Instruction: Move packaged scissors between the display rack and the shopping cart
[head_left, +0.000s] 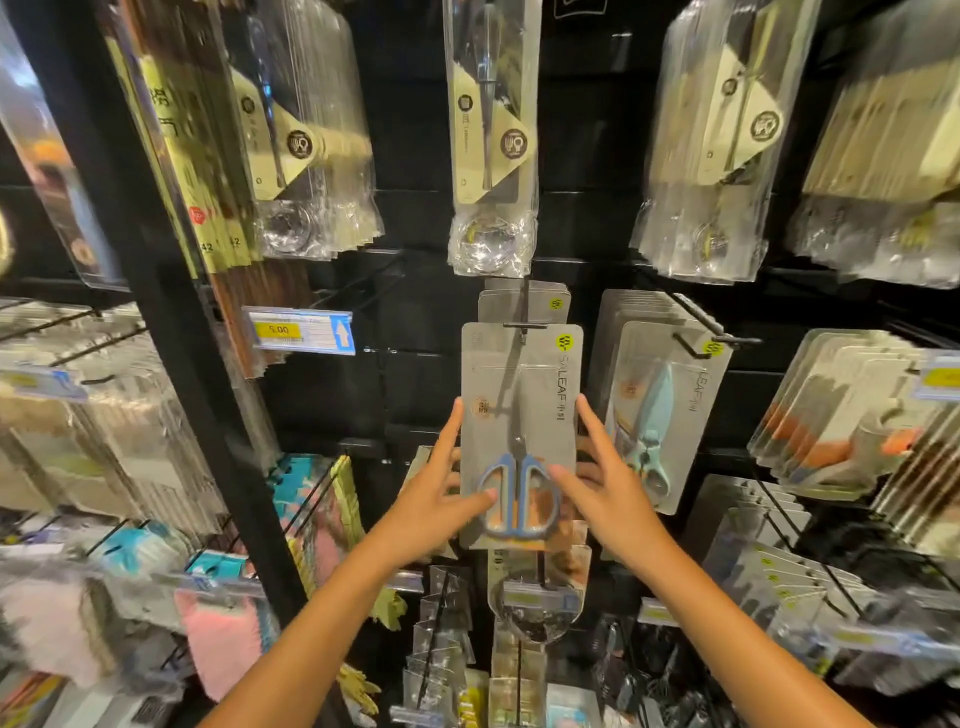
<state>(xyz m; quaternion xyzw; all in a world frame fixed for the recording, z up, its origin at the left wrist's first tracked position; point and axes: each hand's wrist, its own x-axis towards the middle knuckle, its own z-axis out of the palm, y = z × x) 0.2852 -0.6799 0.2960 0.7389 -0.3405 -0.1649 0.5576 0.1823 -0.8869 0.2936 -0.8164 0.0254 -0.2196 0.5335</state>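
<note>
A grey card pack of blue-handled scissors (519, 395) hangs upright at the tip of a black hook (524, 326) in the middle of the display rack. More of the same packs (522, 301) hang behind it. My left hand (434, 499) holds the pack's left edge, thumb on the front by the handles. My right hand (608, 488) holds the right edge in the same way, thumb across the front and fingers along the side. The shopping cart is out of view.
Packs of pale-blue scissors (660, 415) hang on the hook just to the right. Clear-bagged utensils (491, 135) hang above, orange tools (841, 441) at right. A black rack post (156, 312) slants down the left, and a yellow price tag (298, 330) sits beside it.
</note>
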